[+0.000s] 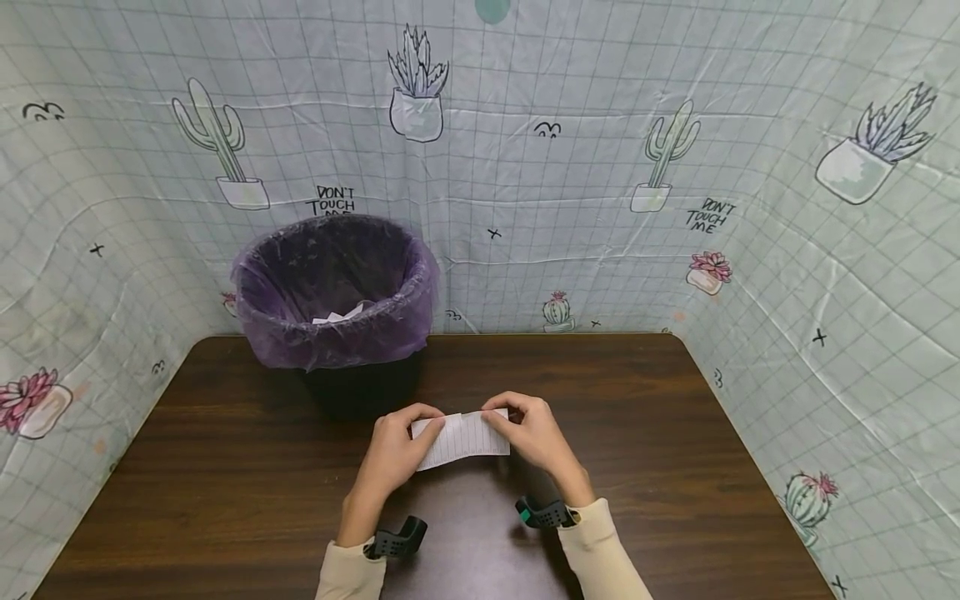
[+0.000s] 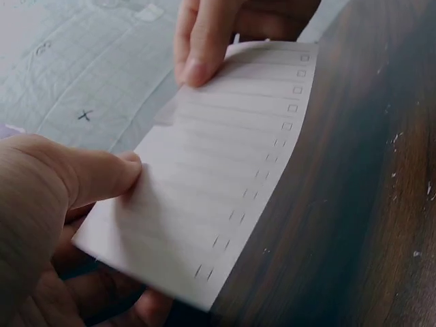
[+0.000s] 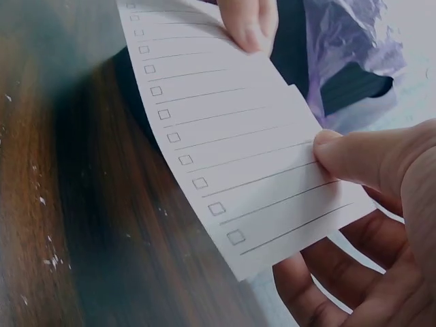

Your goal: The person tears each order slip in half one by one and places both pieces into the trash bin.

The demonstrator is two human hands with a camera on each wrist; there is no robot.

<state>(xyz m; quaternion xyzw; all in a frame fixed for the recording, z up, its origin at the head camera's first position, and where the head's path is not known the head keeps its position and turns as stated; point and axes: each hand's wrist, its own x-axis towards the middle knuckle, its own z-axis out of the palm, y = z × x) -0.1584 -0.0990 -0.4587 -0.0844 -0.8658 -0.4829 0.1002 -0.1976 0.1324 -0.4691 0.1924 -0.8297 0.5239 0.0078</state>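
Note:
Both hands hold a small white sheet of paper printed with ruled lines and a row of checkboxes. My left hand pinches its left end, thumb on top and fingers beneath. At the other end my right hand pinches it the same way. The sheet bows slightly between them, above the table. A small step shows in its far edge near the middle, between the two thumbs.
A dark bin with a purple plastic liner stands at the back left of the brown wooden table. White paper pieces lie inside it. A grid-patterned curtain with cactus drawings surrounds the table's back and sides.

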